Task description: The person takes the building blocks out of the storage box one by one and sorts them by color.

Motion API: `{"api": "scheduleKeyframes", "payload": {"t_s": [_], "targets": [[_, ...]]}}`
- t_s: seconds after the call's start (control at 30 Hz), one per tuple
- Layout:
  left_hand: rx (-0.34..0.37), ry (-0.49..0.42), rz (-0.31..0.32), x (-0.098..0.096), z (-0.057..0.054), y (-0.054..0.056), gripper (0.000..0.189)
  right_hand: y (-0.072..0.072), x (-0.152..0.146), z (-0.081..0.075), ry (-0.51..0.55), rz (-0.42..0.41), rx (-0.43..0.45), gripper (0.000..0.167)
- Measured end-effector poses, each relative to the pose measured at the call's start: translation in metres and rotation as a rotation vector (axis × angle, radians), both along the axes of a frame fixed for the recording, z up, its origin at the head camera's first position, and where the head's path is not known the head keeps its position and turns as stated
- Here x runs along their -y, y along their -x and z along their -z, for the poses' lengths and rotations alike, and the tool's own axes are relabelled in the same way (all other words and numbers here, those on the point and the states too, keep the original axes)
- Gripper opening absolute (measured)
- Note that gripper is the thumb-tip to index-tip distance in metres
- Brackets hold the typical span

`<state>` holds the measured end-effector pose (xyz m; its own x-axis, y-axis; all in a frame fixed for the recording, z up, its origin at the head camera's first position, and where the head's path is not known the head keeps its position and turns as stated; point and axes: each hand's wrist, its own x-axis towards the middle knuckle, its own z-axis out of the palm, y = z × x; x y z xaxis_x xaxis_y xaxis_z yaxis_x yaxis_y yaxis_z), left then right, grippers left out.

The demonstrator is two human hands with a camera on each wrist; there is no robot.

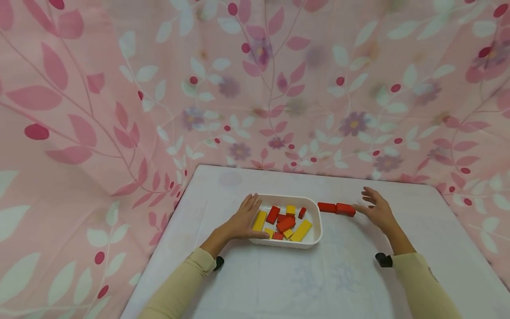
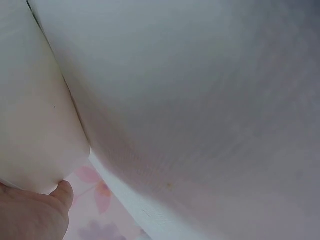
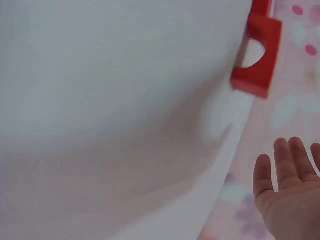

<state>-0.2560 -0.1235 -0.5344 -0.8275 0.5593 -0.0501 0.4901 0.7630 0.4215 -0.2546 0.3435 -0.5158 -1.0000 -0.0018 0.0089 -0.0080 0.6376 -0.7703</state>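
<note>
1. Only the head view shows the whole white tray (image 1: 320, 223), on the white tabletop (image 1: 279, 283), with yellow blocks (image 1: 301, 231) and red blocks (image 1: 286, 224) jumbled inside.
2. Two more reds, the inner block (image 1: 326, 207) and the outer block (image 1: 345, 209), lie end to end just beside the tray's right rim.
3. The right wrist view alone reveals a rounded arch cut from the outer block.
4. The left hand (image 1: 242, 223) rests on the tray's left end, fingers extended, thumb along the near rim; its wrist view shows the tray's smooth outer wall.
5. The right hand (image 1: 378, 212) is loose and grasps nothing, beside the outer block; contact is unclear.
</note>
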Motion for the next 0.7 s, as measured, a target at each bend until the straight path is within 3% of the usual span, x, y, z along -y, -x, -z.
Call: {"api": "scheduleKeyframes", "payload": {"t_s": [0.37, 0.7], "targets": [[-0.002, 0.005, 0.009, -0.001, 0.0, -0.003, 0.12, 0.005, 0.048, -0.022, 0.005, -0.103, -0.112, 0.078], [-0.017, 0.01, 0.002, 0.0, 0.0, -0.003, 0.12, -0.005, 0.088, -0.03, 0.018, -0.218, -0.156, 0.073]]}}
